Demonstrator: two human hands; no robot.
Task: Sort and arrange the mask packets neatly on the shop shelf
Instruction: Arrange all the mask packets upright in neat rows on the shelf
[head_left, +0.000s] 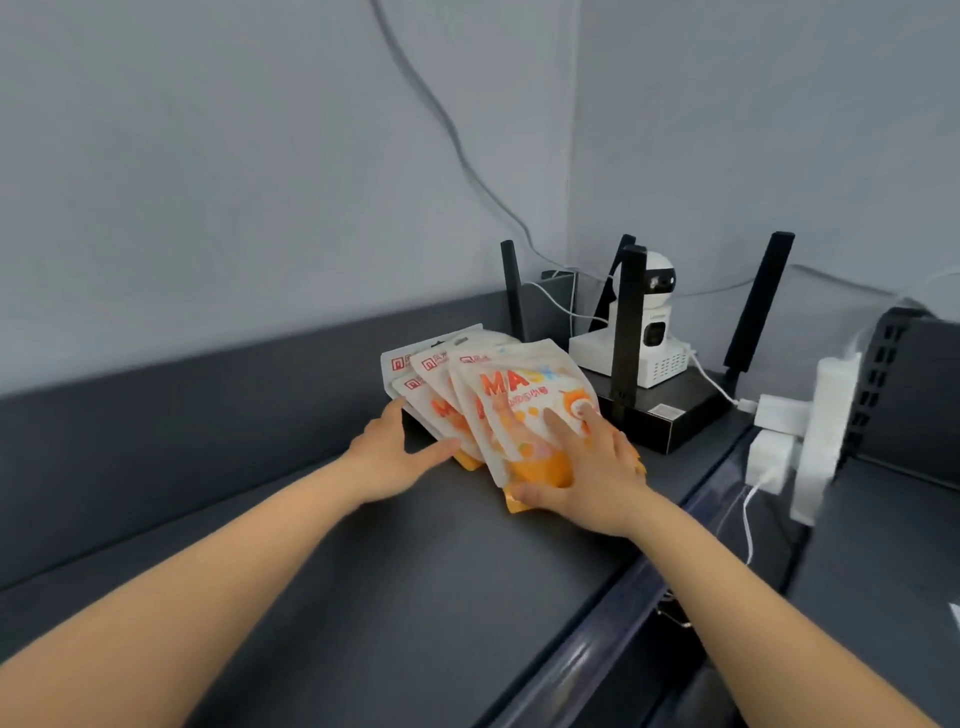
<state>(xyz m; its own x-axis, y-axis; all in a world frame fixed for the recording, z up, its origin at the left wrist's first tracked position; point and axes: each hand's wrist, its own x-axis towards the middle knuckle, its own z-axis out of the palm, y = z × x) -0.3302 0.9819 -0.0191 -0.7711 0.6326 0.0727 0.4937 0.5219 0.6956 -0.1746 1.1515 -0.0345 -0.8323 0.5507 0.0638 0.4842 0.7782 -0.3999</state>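
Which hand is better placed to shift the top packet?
Likely the right hand: its fingers lie on the top packet, thumb at its lower edge. The left hand touches only lower packets.

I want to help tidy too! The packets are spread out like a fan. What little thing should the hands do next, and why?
Probably squeeze the packets in from both sides into one even pile. They lie fanned on the shelf, edges not lined up; the left hand touches their left side and the right hand lies on the top one, so both look ready.
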